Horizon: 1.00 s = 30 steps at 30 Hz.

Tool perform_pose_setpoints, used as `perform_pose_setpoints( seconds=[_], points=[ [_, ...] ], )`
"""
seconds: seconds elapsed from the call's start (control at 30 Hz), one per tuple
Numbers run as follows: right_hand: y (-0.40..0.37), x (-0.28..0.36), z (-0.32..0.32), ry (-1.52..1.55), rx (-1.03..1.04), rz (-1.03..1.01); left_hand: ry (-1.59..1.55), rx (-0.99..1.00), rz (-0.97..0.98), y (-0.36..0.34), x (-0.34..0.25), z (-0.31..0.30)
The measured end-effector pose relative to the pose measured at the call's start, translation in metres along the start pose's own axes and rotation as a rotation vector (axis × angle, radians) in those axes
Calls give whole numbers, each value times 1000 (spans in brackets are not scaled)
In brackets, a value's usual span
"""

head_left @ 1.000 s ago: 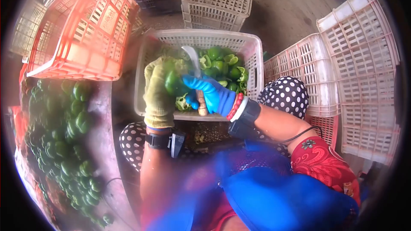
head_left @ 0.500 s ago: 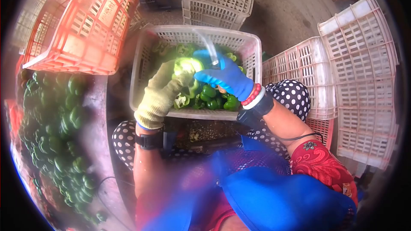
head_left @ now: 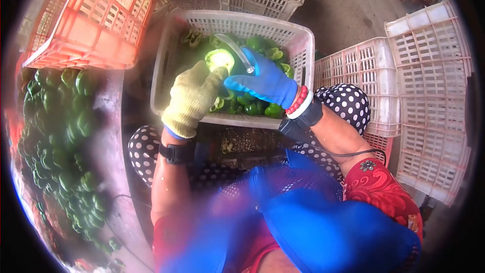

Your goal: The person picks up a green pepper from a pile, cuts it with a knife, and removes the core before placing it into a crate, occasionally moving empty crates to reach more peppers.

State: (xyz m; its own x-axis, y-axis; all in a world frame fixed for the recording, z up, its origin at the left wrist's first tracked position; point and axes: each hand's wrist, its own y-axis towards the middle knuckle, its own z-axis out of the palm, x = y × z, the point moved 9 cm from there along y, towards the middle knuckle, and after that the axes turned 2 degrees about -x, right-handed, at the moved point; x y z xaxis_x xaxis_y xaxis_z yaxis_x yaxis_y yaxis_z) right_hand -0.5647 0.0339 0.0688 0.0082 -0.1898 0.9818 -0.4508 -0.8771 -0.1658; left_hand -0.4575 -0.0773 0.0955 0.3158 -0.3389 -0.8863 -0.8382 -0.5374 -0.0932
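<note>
Left hand (head_left: 191,96), in a yellowish knit glove, is grasping a cut pepper (head_left: 220,59) with its pale inside up, thumb at the rim. Right hand (head_left: 265,82), in a blue glove, is closed on a curved knife (head_left: 235,48); the handle is mostly hidden in the grip. Blade arcs past the pepper's far-right side; can't tell from this angle if it touches. Both hands are over the work crate (head_left: 232,17), with the pepper left of its middle, clear of both long rims. Step in hand reads as knife work on that one pepper, already opened. Next move calls for a steady left grip, fingers off the blade line, and a check on whether the core is out; glare on the cut face hides that. Inside the crate: green peppers (head_left: 250,107), some cut open, seen along the near rim and toward the far-right corner. Beyond the crate's left side, a heap of green peppers (head_left: 60,136) lies on a pale surface (head_left: 108,141), leaving a bare strip along its right edge. Orange crate (head_left: 96,25) stands at that surface's far end. More pale crates (head_left: 429,101) are right of the work crate.
</note>
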Motion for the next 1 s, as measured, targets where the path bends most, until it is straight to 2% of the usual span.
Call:
perform_pose_setpoints(
  seconds=[0.07, 0.17, 0.27, 0.37, 0.43, 0.47, 0.5, 0.53, 0.57, 0.67, 0.73, 0.77, 0.8, 0.87, 0.9, 0.97, 1.0],
  points=[
    [2, 0, -3, -117, -60, -109, -215, -15, -218, -4, 14, 8],
    [-2, 10, -2, -458, -167, -213, -23, -72, -227, -3, 7, 4],
    [-7, 25, -1, -602, -243, -350, 268, -167, 41, 4, 19, 8],
    [9, 14, -6, -224, -103, -204, -159, -141, -44, 4, 16, 9],
    [3, 21, -4, 9, -2, 26, -304, -111, 21, 4, 3, 2],
    [0, 24, 2, 123, 55, 59, -376, -102, 57, 3, -6, -3],
    [-3, 28, 8, 235, 109, 99, -484, -81, -54, 0, -6, 0],
    [-3, 24, 11, 283, 128, 127, -457, -116, -43, 0, -5, 4],
    [-3, 20, 14, 333, 145, 156, -359, -146, 59, -2, -11, 2],
    [-10, 26, 13, 381, 210, 186, -318, -128, 83, 2, -11, 0],
    [-14, 11, 16, 427, 297, 230, -638, 15, -185, -1, -1, 11],
    [-12, 8, 18, 460, 269, 173, -593, 34, -87, -1, -11, 7],
    [-13, 1, 21, 498, 268, 200, -550, 48, 12, -2, -21, 3],
    [-16, -7, 25, 568, 271, 255, -567, 141, -55, 2, -4, 1],
    [-18, -8, 29, 654, 256, 288, -555, 152, -19, 0, -8, -2],
    [-15, -13, 33, 734, 235, 305, -548, 72, 14, 6, 16, -3],
    [-14, -13, 34, 772, 226, 313, -404, 26, 123, 7, 14, -6]
  ],
)
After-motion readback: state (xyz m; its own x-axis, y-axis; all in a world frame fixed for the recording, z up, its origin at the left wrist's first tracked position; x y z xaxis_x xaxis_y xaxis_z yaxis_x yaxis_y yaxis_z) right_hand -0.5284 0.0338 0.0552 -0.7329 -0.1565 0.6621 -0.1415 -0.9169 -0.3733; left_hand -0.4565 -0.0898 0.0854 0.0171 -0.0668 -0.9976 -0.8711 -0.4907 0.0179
